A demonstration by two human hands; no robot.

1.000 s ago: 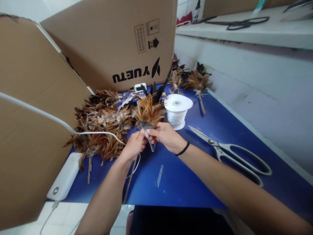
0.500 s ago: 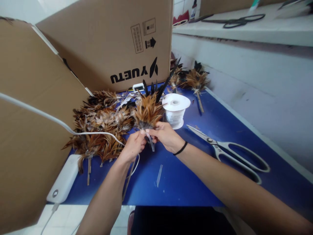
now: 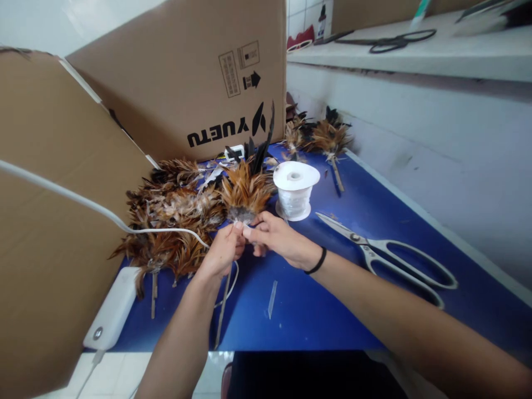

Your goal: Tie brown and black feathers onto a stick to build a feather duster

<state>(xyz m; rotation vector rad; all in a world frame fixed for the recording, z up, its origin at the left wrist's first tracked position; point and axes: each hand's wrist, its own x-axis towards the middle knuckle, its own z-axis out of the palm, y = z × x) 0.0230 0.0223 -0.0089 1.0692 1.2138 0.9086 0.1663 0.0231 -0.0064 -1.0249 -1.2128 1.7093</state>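
A feather duster with brown and black feathers stands upright over the table, its thin stick slanting down below my hands. My left hand is closed in a pinch around the base of the feathers. Against it, my right hand pinches a clear plastic strip at the same binding point; the fingers hide most of that strip. Just beyond my right hand is a white spool of clear strip. A loose cut piece of clear strip lies on the blue table.
Large scissors lie at the right, blades slightly apart. A pile of feather dusters fills the left, near a white power bank and a white cable. Cardboard stands behind; more feather dusters lie at the back right.
The strip's loose end, which hung below my fingers, is now mostly hidden by them. My right hand has shifted its fingers and the stick shows further down. The view has tilted slightly.
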